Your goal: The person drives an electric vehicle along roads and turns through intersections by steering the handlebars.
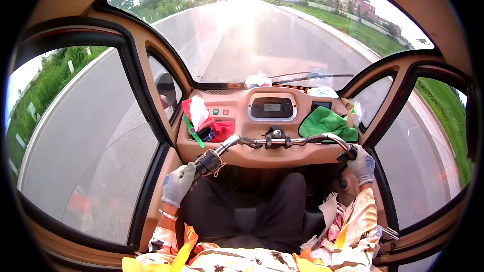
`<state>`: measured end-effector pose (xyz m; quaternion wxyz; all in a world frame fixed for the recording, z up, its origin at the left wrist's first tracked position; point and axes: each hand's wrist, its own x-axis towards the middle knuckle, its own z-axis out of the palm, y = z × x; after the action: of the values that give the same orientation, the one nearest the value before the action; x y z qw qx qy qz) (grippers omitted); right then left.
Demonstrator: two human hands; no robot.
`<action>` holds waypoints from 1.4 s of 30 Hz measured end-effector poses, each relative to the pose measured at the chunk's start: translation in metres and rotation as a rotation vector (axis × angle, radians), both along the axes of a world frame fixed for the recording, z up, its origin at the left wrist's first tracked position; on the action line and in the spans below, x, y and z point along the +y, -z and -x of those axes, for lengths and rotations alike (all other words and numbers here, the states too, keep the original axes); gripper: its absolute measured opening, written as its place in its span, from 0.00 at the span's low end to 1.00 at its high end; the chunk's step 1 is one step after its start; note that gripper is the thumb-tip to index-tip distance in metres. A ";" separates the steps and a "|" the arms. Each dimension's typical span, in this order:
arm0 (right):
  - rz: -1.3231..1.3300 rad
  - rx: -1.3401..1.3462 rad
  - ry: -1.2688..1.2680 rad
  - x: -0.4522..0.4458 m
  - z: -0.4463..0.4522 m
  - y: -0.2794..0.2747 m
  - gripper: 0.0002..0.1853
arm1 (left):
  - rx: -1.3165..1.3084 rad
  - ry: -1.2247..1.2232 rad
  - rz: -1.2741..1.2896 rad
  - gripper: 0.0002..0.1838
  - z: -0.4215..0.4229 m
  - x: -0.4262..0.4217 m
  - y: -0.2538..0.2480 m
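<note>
Our L hand (179, 184), gloved, has its fingers curled round the black left grip (206, 163), w/ no gap we can see. Our R hand (361, 163), gloved also, is folded over the right grip (345, 156); some fingertips are hidden, so how hard we press on either side we cannot tell. The handlebar (276, 142) runs b/w both sets of fingers

To hold it well, we think pressure should be light & equal on L and R, w/ wrists in line w/ the forearms and no sudden twist. A thin cord (218, 170) hangs at the inner end of the left grip, just beside the L fingers; it should not slip under them

Ahead of the L fingers lie a red cloth (222, 130) and a green strap (193, 132). Ahead of the R fingers, a bit inward, is a green cloth (330, 123), near the bar; if they touch we cannot tell, so its edge needs care. Farther fwd, b/w both hands, sits the display (273, 108). Farthest from the fingers, the road (272, 35) shows strong glare, so our eyes should be there, not on the hands
</note>
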<state>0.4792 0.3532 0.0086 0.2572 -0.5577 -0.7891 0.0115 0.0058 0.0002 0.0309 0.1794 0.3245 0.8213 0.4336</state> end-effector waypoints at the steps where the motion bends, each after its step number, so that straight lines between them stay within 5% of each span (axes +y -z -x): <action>1: -0.005 0.003 -0.001 0.002 -0.001 0.002 0.29 | -0.010 -0.017 0.021 0.33 0.000 0.002 -0.001; 42: -0.113 -0.082 0.000 0.019 -0.003 0.013 0.26 | 0.088 0.000 0.001 0.32 0.002 -0.003 0.015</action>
<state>0.4821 0.3719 -0.0048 0.2558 -0.5422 -0.7984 -0.0559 0.0037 -0.0031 0.0159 0.1433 0.3432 0.8286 0.4186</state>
